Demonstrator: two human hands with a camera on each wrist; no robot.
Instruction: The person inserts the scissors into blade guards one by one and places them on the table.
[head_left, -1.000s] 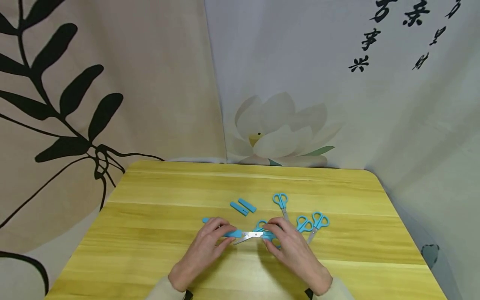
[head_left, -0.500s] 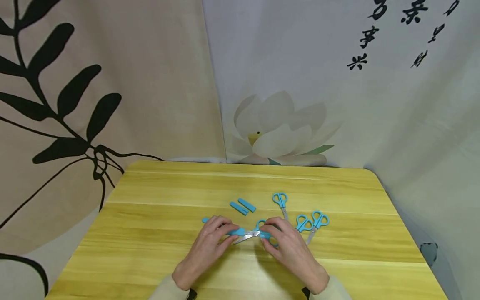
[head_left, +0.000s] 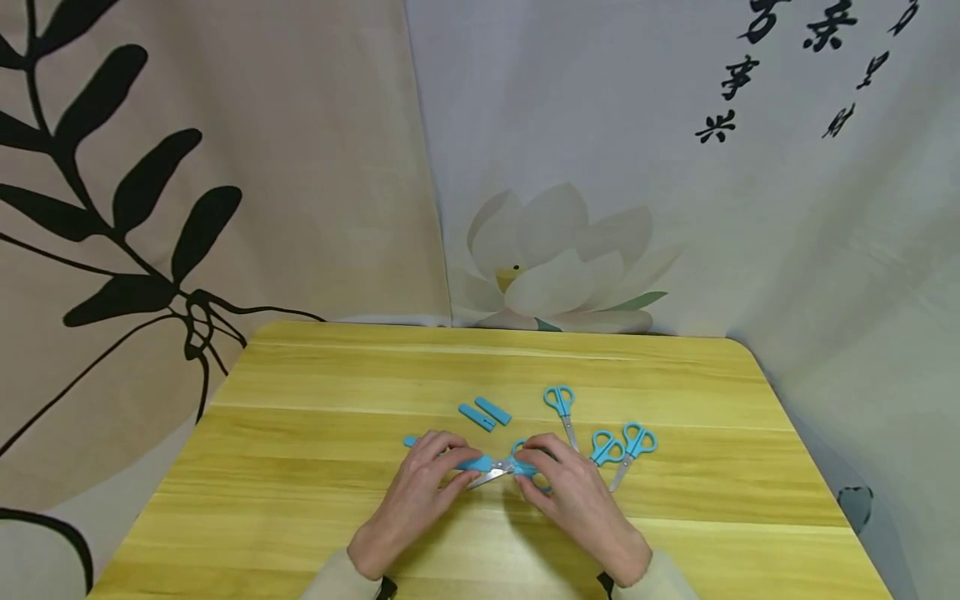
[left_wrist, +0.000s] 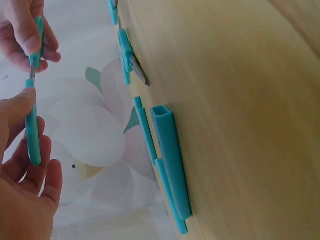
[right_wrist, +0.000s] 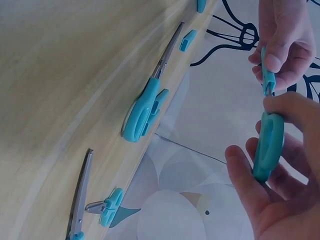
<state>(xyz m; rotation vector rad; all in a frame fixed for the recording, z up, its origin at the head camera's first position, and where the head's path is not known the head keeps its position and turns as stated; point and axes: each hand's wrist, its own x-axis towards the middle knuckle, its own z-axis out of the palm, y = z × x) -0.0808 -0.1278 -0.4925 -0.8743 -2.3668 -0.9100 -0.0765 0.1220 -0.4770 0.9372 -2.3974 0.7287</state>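
In the head view, my left hand [head_left: 416, 487] pinches a blue blade cover [head_left: 474, 463] between thumb and fingers. My right hand [head_left: 577, 500] holds a pair of scissors by its blue handle [right_wrist: 270, 145], the blades pointing left into the cover's mouth. Only a short stretch of metal shows between cover and handle in the left wrist view. Beneath these, another pair of scissors lies on the table, its blade [head_left: 489, 478] slanting toward me; my right hand partly hides its handle.
Two blue covers [head_left: 477, 417] lie behind the hands, and another cover [head_left: 409, 441] sits partly behind my left hand. To the right rest three more scissors, among them one at the back [head_left: 558, 400] and one farthest right [head_left: 639, 439]. The wooden table [head_left: 300, 500] meets a printed curtain.
My right hand has moved slightly left with the scissors, and less of the blade shows outside the cover. My left hand has shifted a little to the right.
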